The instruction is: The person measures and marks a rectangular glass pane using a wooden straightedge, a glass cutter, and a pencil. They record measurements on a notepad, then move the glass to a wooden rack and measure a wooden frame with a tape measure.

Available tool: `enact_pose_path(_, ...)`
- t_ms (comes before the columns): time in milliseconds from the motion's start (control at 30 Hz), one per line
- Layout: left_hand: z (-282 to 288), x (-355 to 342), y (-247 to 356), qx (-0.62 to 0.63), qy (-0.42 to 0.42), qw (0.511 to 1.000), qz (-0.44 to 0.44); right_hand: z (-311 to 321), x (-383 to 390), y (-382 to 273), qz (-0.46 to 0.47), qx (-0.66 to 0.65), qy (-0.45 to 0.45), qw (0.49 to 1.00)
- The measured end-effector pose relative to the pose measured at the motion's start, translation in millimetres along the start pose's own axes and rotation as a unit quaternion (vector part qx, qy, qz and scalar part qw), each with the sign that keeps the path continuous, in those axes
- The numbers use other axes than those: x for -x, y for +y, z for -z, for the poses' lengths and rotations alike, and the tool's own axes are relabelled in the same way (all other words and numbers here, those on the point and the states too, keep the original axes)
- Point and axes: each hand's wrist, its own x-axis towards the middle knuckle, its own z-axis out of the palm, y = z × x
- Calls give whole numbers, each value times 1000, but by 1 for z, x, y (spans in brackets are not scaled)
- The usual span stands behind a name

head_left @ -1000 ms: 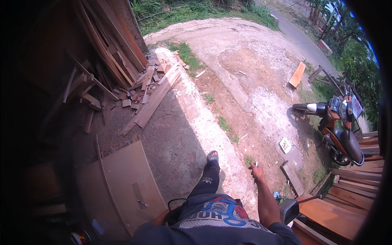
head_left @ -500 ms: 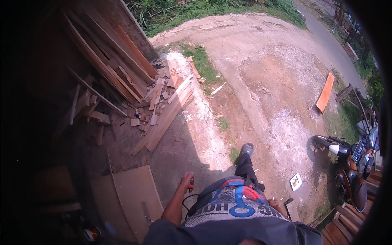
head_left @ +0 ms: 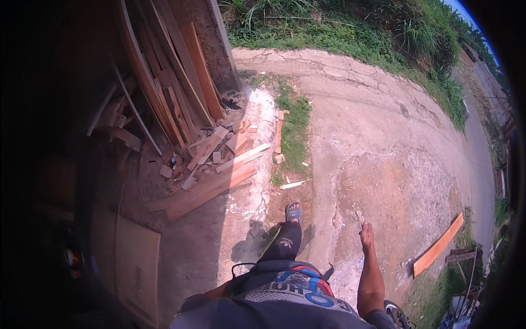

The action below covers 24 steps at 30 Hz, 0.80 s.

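Note:
My right hand (head_left: 366, 234) swings forward at the end of a bare forearm, over the rough ground. Its fingers are drawn together, and whatever they may pinch is too small to make out. Only a bit of my left forearm (head_left: 219, 290) shows beside my shirt; the left hand is hidden behind my body. A dark cord loop (head_left: 239, 268) sticks out by my left hip. My sandalled foot (head_left: 293, 211) is on the ground ahead, nearest to a pale wood splinter (head_left: 295, 184).
Long boards (head_left: 203, 77) lean on the wall at the left, with offcuts (head_left: 216, 151) and planks (head_left: 211, 189) heaped below. A flat sheet (head_left: 139, 263) lies near left. An orange-brown board (head_left: 438, 245) lies at the right, near a motorcycle wheel (head_left: 397, 313). Grass borders the cracked concrete (head_left: 350, 77).
I have stepped forward and my view has turned right. My right hand has swung out ahead; my left hand, which held a small orange-and-black tool, has gone back out of sight.

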Motion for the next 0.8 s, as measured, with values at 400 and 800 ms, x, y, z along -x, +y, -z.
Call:
enact_pose_path(400, 211, -215, 499, 2, 186, 979, -89, -23, -202, -50, -141, -147, -164, 965)
enact_pose_path(800, 303, -424, 797, 84, 200, 972, -89, -60, -683, -257, -231, -10, -261, 937)
